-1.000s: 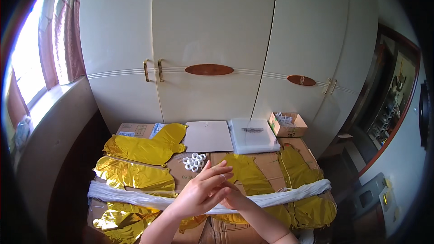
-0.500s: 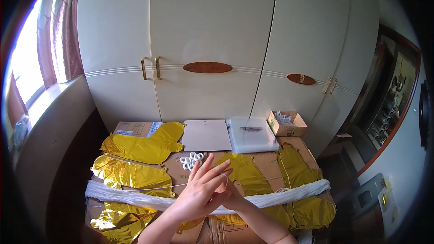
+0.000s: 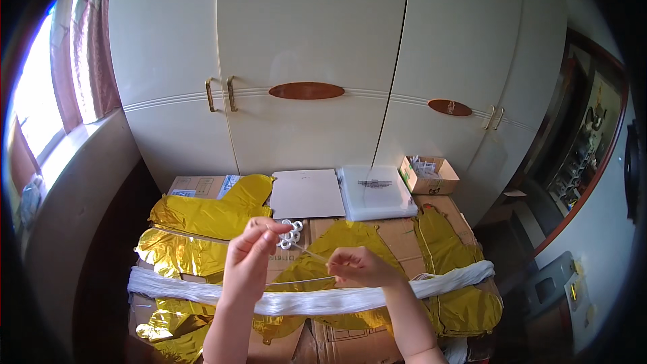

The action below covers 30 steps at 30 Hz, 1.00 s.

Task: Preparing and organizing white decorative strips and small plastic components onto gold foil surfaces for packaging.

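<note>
A thin pale string [image 3: 311, 253] stretches between my hands. My left hand [image 3: 247, 256] is raised with thumb and forefinger pinched on one part of it. To the right, my right hand [image 3: 362, 267] has its fingers curled closed on the other part. Both hands are above a long bundle of white string [image 3: 303, 301] that lies across the cardboard. A small cluster of white rings [image 3: 291, 236] lies just beyond my left fingertips, partly hidden by them. Under and around the bundle are flat gold foil balloons [image 3: 350, 236].
At the back lie a pale flat board [image 3: 307, 193] and a stack of clear plastic sleeves [image 3: 376, 192]. A small open carton [image 3: 429, 175] holds white pieces at the back right. Flattened cardboard [image 3: 391, 232] covers the surface. A tall cabinet [image 3: 310, 27] stands behind, with a window at left.
My hands were together, overlapping with fingers spread in the middle. They have moved apart, left hand to the left and right hand to the right, with the string drawn between them.
</note>
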Motion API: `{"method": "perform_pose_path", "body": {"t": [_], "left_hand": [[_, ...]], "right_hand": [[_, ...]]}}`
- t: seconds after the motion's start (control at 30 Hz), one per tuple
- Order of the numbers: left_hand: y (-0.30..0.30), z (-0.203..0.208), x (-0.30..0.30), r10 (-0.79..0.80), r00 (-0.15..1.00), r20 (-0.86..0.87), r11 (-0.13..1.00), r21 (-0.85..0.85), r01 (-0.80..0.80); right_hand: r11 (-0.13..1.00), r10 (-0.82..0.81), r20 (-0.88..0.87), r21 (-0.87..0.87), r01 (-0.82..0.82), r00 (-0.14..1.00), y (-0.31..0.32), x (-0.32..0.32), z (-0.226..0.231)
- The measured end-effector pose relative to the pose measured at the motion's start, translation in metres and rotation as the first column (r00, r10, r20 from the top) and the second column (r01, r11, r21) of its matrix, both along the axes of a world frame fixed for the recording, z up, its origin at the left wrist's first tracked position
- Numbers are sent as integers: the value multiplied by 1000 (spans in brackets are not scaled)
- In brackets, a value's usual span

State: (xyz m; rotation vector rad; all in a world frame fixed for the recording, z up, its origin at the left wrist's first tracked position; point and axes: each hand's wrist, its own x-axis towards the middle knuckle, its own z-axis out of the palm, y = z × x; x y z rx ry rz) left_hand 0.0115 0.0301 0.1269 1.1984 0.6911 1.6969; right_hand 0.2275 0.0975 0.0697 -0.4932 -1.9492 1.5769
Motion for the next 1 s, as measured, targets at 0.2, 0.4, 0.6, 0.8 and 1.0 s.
{"method": "perform_pose_path", "body": {"t": [0.2, 0.4, 0.6, 0.8, 1.0], "left_hand": [[4, 0, -14, -156, 923, 353, 968, -131, 213], [5, -3, -30, -453, 834, 316, 869, -50, 491], [8, 0, -3, -41, 998, -37, 999, 11, 42], [11, -5, 7, 610, 261, -748, 792, 561, -243], [-4, 0, -3, -201, 920, -335, 939, -334, 83]], "right_hand": [[992, -97, 92, 90, 88, 991, 8, 32, 12], [942, -216, -25, 256, 215, 976, 13, 41, 10], [894, -279, 181, 407, 187, 943, 0, 36, 24], [867, -243, -160, 407, 288, 957, -8, 46, 35], [732, -401, -99, 563, 384, 911, -7, 28, 30]]}}
